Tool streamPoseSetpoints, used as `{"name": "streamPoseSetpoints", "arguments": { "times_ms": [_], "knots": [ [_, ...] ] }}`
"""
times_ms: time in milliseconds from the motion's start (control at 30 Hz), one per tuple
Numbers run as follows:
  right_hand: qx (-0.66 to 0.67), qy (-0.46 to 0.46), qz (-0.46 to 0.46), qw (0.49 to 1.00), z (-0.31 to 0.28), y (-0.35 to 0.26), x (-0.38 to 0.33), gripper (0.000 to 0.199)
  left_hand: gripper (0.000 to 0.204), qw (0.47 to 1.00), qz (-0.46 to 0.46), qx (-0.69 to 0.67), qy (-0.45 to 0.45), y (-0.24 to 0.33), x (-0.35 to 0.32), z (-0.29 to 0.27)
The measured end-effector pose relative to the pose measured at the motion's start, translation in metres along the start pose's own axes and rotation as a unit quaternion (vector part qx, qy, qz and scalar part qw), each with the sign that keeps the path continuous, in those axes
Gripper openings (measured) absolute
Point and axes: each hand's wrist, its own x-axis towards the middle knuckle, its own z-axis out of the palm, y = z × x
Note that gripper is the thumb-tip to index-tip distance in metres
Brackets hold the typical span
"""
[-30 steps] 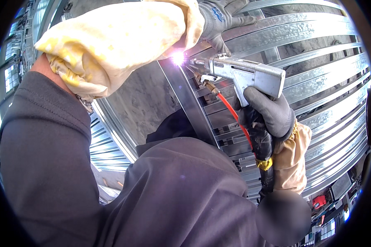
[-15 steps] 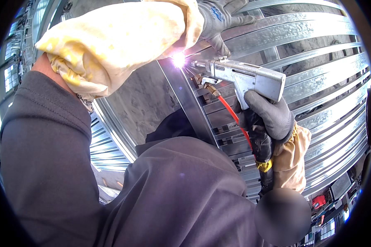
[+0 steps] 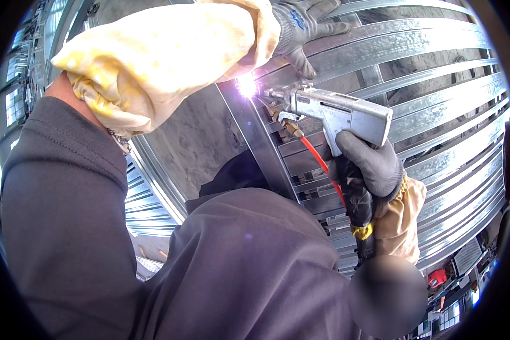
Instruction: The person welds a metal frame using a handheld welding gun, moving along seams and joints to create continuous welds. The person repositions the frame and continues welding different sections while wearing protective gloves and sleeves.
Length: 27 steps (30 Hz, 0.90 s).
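Observation:
My right hand (image 3: 371, 164), in a grey glove, is wrapped round the handle of a silver welding gun (image 3: 341, 112). The gun's nozzle points left at a bright pink-white arc (image 3: 247, 85) on the edge of a dark metal bar (image 3: 258, 136). An orange hose (image 3: 318, 157) runs from a brass fitting (image 3: 292, 127) under the gun down beside the handle's black-taped cable (image 3: 359, 198). Farther up, my left hand (image 3: 306, 31), also gloved in grey, lies with fingers spread on the metal slats (image 3: 402, 39). A pale protective sleeve (image 3: 164, 62) covers that forearm.
Long shiny slats curve across the right side, with gaps between them. Past the bar at left is a grey floor (image 3: 181, 147). More metal strips (image 3: 147, 198) lie at lower left. A red object (image 3: 437, 278) and other items sit at far lower right.
The welding gun and my right hand have shifted slightly downward, and the arc has moved a little down along the bar. My left hand stays in place.

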Motion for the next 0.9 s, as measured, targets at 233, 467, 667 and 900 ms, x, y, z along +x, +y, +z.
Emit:
{"name": "streamPoseSetpoints", "arguments": {
  "times_ms": [233, 467, 667, 900],
  "knots": [
    [0.001, 0.009, 0.003, 1.000, 0.001, -0.001, -0.003, 0.037, 0.120, 1.000, 0.002, 0.000, 0.000, 0.000, 0.001, 0.000],
    [-0.021, 0.017, 0.015, 1.000, 0.004, -0.005, -0.007, 0.039, 0.120, 1.000, 0.003, -0.001, 0.001, 0.000, -0.004, 0.000],
    [-0.017, 0.019, 0.027, 0.999, 0.004, -0.005, -0.011, 0.040, 0.119, 1.000, 0.005, -0.001, -0.003, -0.002, -0.002, 0.001],
    [-0.021, 0.010, 0.027, 0.999, 0.001, 0.000, -0.013, 0.040, 0.118, 1.000, 0.001, -0.007, -0.006, -0.004, -0.002, -0.002]
  ]
}}
